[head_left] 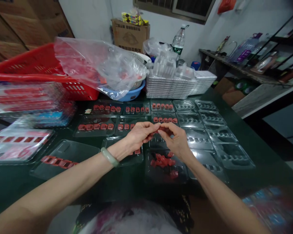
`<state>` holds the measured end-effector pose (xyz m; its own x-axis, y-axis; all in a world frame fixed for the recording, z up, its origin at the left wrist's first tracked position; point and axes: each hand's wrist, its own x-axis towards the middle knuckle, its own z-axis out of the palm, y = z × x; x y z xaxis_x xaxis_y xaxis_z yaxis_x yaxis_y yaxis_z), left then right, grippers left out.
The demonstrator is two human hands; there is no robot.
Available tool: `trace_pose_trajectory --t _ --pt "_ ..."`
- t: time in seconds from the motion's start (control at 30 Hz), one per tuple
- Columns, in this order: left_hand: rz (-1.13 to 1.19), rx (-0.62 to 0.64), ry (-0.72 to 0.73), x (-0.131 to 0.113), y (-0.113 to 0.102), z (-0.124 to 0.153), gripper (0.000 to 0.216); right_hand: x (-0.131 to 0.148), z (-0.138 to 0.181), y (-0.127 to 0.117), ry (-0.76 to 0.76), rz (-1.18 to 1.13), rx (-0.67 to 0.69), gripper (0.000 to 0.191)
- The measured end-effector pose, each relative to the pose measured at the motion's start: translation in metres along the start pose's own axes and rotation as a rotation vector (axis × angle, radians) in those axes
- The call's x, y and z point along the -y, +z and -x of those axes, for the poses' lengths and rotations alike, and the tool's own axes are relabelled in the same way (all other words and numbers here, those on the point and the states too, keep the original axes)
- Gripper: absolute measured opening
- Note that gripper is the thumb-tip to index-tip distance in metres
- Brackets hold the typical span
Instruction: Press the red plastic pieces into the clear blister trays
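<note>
My left hand [138,136] and my right hand [176,139] meet over the middle of the dark green table [254,136]. Their fingertips pinch together on small red pieces [161,128] held between them. A pale green bangle [109,157] sits on my left wrist. Below my hands lies a clear plastic tray [158,177] holding a loose heap of red pieces [163,160]. Beyond my hands, clear blister trays [162,106] hold rows of red pieces, and the trays to the right [211,123] have bare slots.
A red basket [39,70] and a clear plastic bag [100,65] stand at the back left, beside a blue bowl [134,93]. Stacked clear trays [178,86], a water bottle [178,40] and a cardboard box [130,34] stand behind. Filled trays [17,143] lie at the left. Shelves [258,71] run along the right.
</note>
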<state>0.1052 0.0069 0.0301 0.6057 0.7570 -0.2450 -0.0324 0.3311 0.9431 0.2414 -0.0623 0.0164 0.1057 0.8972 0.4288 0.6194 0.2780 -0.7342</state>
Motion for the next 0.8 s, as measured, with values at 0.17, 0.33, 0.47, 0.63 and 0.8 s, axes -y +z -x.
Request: trace_pose_trajectory --t 0.17,0.33,0.47,0.63,0.8 --pt "0.318 -0.027 -0.128 0.016 -0.004 -0.016 0.029 0.000 -0.008 0.004 -0.027 0.014 0.054 0.017" --pt "0.227 -0.078 -0.219 0.021 -0.008 -0.010 0.025 -0.012 -0.008 0.005 -0.029 0.115 0.137 0.015" --pt "-0.140 -0.153 -0.044 0.017 -0.024 0.001 0.019 -0.023 -0.004 0.005 -0.032 0.328 0.265 0.013" --pt "-0.347 -0.218 0.055 0.012 -0.039 0.009 0.019 -0.028 -0.004 0.014 -0.046 0.523 0.387 0.015" --pt "-0.554 -0.105 0.169 0.019 -0.036 0.014 0.017 -0.029 -0.007 0.022 -0.077 0.692 0.491 0.016"
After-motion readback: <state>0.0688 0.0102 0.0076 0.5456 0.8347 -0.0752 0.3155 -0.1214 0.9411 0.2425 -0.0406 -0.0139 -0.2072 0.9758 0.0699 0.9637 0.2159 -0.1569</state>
